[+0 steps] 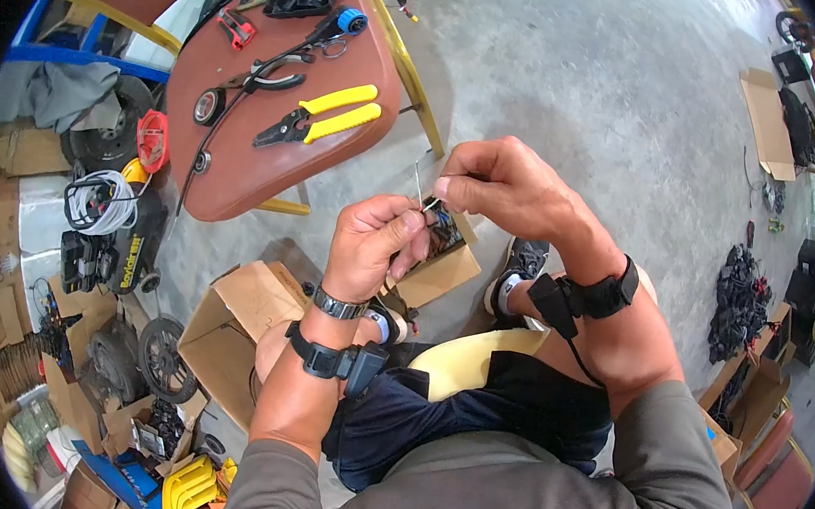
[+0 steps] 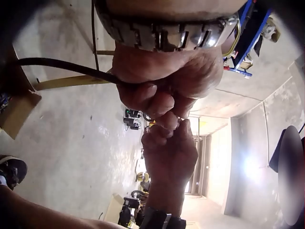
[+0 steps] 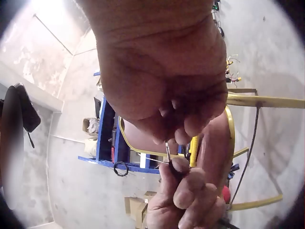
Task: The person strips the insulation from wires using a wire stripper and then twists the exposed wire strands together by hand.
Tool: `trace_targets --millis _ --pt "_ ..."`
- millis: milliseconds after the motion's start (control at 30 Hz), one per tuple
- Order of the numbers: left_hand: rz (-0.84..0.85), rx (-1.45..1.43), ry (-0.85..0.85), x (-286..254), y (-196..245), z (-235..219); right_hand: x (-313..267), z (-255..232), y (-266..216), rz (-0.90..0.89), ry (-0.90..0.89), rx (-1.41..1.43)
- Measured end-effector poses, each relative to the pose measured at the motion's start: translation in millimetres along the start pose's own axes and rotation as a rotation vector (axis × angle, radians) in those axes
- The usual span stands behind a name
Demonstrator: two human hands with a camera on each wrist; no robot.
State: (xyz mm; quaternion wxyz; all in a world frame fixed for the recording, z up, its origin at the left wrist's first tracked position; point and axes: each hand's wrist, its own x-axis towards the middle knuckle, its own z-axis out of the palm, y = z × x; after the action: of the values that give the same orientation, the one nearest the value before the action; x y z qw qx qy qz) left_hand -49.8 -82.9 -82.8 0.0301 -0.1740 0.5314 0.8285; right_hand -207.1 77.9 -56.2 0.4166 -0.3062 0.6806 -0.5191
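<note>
Both your left hand [image 1: 374, 242] and right hand [image 1: 502, 185] pinch thin grey wire [image 1: 419, 185]; looks mid-twist, next needs steady pull.

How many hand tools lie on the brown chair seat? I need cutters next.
2: yellow-handled pliers mid-seat, black-handled pliers just above them. The cables there may hide more.

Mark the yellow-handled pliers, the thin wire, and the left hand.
yellow-handled pliers [image 1: 328, 115], head view, on the handles.
thin wire [image 1: 418, 185], head view, on its upright end.
left hand [image 1: 369, 243], head view, on the back of the hand.
</note>
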Motion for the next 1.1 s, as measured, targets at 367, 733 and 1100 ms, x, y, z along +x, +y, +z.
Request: trace_targets --millis 367,733,1100 --pt "0.037 0.093 0.044 -0.4 -3.4 -0.1 2.0 -0.2 -4.3 0.108 0.000 -0.065" --pt "0.222 0.326 0.114 1.5 -3.4 1.3 2.5 -3.6 -15.2 0.169 0.099 -0.059" --pt "0.068 0.027 0.071 2.2 1.7 -6.1 -1.4 0.0 2.8 -0.125 -0.014 0.189"
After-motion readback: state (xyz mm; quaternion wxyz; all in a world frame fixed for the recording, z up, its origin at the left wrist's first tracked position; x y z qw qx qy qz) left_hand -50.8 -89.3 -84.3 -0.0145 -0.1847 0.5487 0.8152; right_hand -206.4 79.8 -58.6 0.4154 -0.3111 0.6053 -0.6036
